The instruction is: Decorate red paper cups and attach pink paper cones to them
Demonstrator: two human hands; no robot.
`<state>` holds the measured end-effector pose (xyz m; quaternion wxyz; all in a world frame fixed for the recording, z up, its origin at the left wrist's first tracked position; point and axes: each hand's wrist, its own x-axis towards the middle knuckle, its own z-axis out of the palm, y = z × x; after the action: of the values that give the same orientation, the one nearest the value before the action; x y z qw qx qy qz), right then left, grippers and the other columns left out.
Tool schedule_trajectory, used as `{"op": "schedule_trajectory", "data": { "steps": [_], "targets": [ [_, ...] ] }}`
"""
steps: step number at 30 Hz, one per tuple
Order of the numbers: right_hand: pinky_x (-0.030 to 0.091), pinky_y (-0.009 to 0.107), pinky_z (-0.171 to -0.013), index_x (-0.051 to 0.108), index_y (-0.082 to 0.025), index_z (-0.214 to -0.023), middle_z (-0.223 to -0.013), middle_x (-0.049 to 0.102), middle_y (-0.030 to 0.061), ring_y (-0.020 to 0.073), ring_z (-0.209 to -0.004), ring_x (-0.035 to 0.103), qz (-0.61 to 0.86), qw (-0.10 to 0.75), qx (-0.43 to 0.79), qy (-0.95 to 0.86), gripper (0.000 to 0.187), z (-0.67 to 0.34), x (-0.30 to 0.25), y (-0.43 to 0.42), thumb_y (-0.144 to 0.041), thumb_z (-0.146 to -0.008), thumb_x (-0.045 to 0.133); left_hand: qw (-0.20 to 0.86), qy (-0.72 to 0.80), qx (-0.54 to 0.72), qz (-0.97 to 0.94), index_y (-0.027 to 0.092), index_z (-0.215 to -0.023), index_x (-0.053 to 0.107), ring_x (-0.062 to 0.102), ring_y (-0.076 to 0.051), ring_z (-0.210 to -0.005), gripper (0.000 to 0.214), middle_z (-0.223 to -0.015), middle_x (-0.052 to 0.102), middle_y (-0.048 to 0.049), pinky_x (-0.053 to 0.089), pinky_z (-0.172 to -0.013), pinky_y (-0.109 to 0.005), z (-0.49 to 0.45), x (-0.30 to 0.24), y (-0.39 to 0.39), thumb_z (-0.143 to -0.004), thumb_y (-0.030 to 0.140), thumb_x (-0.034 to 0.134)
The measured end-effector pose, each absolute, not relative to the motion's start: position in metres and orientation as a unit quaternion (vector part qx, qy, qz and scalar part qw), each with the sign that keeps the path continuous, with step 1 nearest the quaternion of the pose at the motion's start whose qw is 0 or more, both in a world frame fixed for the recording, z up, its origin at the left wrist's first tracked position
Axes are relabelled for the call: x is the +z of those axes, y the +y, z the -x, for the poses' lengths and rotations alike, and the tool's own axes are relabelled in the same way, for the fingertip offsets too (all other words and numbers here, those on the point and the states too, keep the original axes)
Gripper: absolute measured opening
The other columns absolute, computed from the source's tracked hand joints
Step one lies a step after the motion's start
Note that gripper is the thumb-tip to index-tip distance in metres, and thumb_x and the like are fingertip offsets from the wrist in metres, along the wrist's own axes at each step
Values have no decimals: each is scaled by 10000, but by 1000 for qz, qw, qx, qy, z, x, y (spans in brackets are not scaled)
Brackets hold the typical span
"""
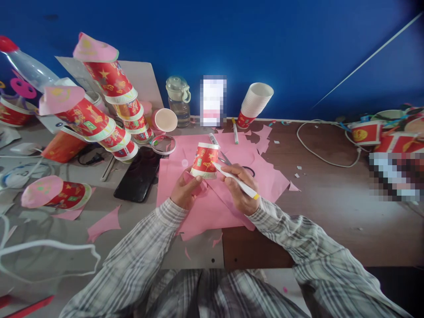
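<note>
My left hand [186, 190] grips a red paper cup [206, 160] printed with gold stars, along with some crumpled pink paper [200, 187] below it. In my right hand [241, 187] is a white marker [239, 182] with a yellow end, its tip at the cup's right side; whether it touches cannot be made out. Beneath both hands lie pink paper sheets [172, 176]. Scissors [249, 169] lie partly hidden by my right hand. Another marker [213, 138] lies behind the cup, and a green-and-yellow-ended marker [235, 131] rests farther back.
Stacked red cups with pink tops [102, 77] lean at left, near a black phone [137, 174] and a tape roll [163, 144]. A water jug [179, 101], a lit screen [213, 100] and nested paper cups [256, 104] stand at the back. A cable [326, 160] curls at right.
</note>
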<state>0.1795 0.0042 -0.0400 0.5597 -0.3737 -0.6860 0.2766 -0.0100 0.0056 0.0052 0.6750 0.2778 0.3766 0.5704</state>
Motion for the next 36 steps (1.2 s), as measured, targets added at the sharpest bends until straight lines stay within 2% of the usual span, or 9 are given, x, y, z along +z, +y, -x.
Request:
{"op": "schedule_trajectory", "data": {
  "steps": [9, 15, 19, 23, 29, 36],
  "targets": [
    [714, 417, -752, 911, -264, -1231, -962, 888, 56, 244, -771, 844, 368, 565, 270, -687, 217, -180, -40, 2, -446, -1145, 830, 678, 375, 569, -277, 146, -1021, 540, 536, -118, -545, 554, -742, 615, -41, 417, -529, -266, 10, 3, 5, -543, 338, 743],
    [674, 397, -709, 920, -257, -1219, -914, 861, 43, 221, -698, 780, 363, 557, 251, -703, 216, -180, -39, 0, -434, -1129, 833, 682, 369, 568, -275, 155, -1041, 533, 561, -130, -597, 545, -812, 630, -57, 436, -573, -276, 11, 1, 6, -564, 324, 736],
    [655, 407, -682, 918, -269, -1188, -898, 856, 45, 234, -693, 767, 397, 539, 265, -695, 262, -182, -37, 0, -502, -1114, 826, 679, 368, 575, -270, 154, -1038, 535, 565, -137, -604, 555, -801, 631, -56, 435, -574, -278, 11, 1, 5, -552, 326, 742],
    [691, 440, -705, 919, -288, -1150, -882, 862, 49, 247, -690, 756, 397, 533, 263, -699, 261, -179, -38, -2, -525, -1080, 832, 678, 373, 576, -265, 161, -1047, 527, 558, -131, -595, 561, -830, 634, -59, 433, -567, -280, 11, 1, 5, -555, 330, 738],
    [767, 496, -824, 919, -302, -1131, -877, 859, 63, 308, -866, 868, 382, 547, 258, -699, 257, -176, -39, -1, -537, -1081, 830, 677, 362, 573, -287, 164, -1037, 541, 578, -149, -666, 507, -874, 636, -74, 446, -630, -293, 11, 0, 5, -586, 307, 722],
    [751, 432, -786, 912, -269, -1233, -918, 875, 61, 254, -810, 848, 346, 569, 216, -714, 179, -178, -34, 0, -371, -1134, 801, 675, 359, 572, -297, 157, -1006, 562, 582, -159, -672, 473, -882, 637, -77, 443, -628, -303, 9, 2, 5, -584, 296, 722]
  ]
}}
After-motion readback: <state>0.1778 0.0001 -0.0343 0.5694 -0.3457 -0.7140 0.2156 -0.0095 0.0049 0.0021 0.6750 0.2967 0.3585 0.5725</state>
